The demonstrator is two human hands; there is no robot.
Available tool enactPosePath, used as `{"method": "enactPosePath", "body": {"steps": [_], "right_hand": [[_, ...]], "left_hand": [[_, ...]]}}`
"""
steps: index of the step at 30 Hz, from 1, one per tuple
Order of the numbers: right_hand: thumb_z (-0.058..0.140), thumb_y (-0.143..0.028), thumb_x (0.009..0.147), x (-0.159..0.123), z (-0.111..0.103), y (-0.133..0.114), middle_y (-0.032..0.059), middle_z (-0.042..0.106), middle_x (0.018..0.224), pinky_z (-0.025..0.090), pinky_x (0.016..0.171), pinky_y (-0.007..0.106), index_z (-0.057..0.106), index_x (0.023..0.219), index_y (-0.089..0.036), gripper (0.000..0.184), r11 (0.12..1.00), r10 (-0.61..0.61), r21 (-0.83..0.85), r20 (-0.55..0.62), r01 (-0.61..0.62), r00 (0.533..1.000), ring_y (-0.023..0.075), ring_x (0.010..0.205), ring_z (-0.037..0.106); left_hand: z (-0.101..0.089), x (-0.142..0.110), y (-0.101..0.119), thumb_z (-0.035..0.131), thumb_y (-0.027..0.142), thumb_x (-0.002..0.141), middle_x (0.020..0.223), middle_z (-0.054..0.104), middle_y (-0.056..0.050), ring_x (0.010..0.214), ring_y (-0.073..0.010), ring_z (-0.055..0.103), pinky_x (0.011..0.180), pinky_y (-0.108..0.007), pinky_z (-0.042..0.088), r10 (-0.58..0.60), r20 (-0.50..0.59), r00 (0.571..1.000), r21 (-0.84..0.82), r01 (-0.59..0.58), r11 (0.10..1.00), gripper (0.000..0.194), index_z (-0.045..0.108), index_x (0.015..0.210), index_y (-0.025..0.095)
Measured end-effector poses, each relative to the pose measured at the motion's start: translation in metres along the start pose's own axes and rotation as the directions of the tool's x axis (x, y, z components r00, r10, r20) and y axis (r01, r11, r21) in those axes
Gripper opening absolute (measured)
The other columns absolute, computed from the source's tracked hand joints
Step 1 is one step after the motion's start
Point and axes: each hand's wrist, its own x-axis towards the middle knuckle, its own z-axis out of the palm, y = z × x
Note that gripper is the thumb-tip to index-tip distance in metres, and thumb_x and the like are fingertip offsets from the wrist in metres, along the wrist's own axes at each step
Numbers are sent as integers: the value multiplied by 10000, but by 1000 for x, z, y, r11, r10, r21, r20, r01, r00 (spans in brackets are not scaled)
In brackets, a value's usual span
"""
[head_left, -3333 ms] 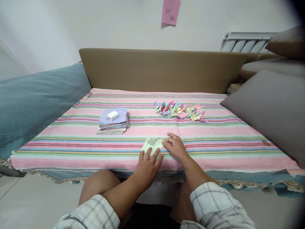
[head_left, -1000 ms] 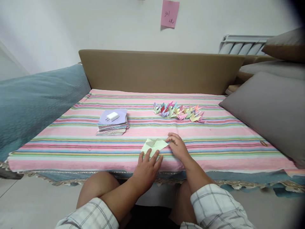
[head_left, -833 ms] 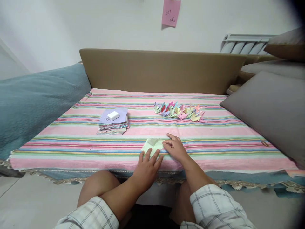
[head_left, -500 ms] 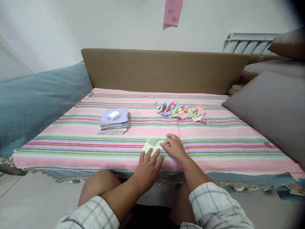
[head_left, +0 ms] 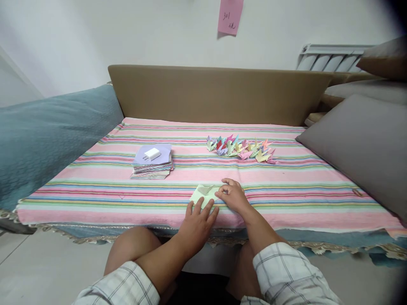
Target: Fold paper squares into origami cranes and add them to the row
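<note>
A pale green sheet of origami paper (head_left: 197, 194) lies partly folded on the striped cloth (head_left: 104, 203) close to me. Its upper flap is lifted a little off the rest. My left hand (head_left: 197, 222) rests on the near edge of the paper, fingers spread and flat. At the paper's right end my right hand (head_left: 233, 196) pinches the flap between thumb and forefinger. The right part of the paper is hidden under that hand. Beyond the hands stands a group of small folded paper cranes (head_left: 244, 154) in several colours.
Left of the hands is a stack of coloured paper (head_left: 152, 169) with a white plug charger (head_left: 151, 153) on top. A brown backrest (head_left: 216, 95) closes off the far side. Grey cushions (head_left: 359, 144) stand at the right and a blue-covered armrest (head_left: 57, 131) at the left.
My right hand has shifted very slightly to the right, and the lifted flap of the paper has changed shape a little. My left hand has stayed in place.
</note>
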Motion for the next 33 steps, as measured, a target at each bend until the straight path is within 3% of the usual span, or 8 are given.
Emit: {"method": "enactPosePath", "body": {"steps": [10,15,22,27,30,33], "right_hand": [[649,-404,689,-2,2,0,31,523,1252,301,958,493,617,614,-228,194,1000,-16,-26,-11,15,1000,282,1181,410],[635,-251,629,0,4,7,48,554,1176,335,950,437,550,749,-223,150,999,-38,13,-66,39,997,250,1118,458],[448,-76,582,5,0,23,51,571,1079,361,963,375,539,801,-211,273,993,-80,80,-133,91,988,211,1084,485],[431,-119,690,2,0,20,37,633,1029,419,904,370,572,949,-218,311,974,-55,213,-137,83,989,195,988,560],[421,-225,811,-2,-1,12,34,663,1030,433,889,349,582,1071,-232,306,944,-118,299,-80,137,990,189,987,583],[411,-350,868,-6,-5,4,37,664,1061,438,873,326,608,1065,-232,302,929,-142,337,-46,150,989,190,991,589]], "left_hand": [[2,-1,0,480,328,847,1477,324,-79,1300,-366,306,977,-587,276,24,4,1000,45,-25,999,560,350,1388,265],[3,-1,-1,505,354,831,1476,330,-66,1302,-371,295,984,-592,269,28,4,1000,34,-28,999,589,346,1389,256],[-1,-1,-1,547,361,807,1474,329,-86,1305,-366,307,991,-587,272,19,6,1000,24,-19,1000,616,352,1383,262],[-2,-1,-2,502,359,841,1477,328,-61,1321,-367,286,1016,-577,253,27,-7,1000,-8,-27,1000,566,353,1380,273],[-3,0,-6,507,410,843,1465,349,-68,1327,-353,280,1038,-566,231,26,-19,999,-39,-26,999,601,326,1396,260],[-5,3,-12,522,447,837,1427,408,-83,1323,-321,297,1055,-542,221,16,-47,999,-73,-19,997,626,332,1394,234]]}}
